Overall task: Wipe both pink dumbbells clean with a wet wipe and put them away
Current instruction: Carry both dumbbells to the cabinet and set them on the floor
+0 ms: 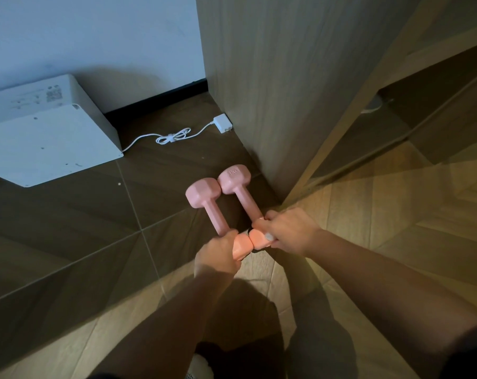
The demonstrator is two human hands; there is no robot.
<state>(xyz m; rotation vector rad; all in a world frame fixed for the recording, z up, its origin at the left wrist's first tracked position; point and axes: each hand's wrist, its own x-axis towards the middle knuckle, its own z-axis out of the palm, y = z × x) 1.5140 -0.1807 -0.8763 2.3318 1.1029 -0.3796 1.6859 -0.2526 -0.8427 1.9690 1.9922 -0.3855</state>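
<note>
While the left hand (pixel 218 254) grips the near end of the left dumbbell (pixel 215 212), the right hand (pixel 289 232) grips the right dumbbell (pixel 244 196) likewise; both lie parallel, heads touching, long axes pointing away along the floor (pixel 95 228) beside the wooden cabinet (pixel 272 105).

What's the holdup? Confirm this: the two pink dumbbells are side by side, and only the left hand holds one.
Not quite: in the head view the left hand grips the left dumbbell and the right hand grips the right dumbbell.
</note>
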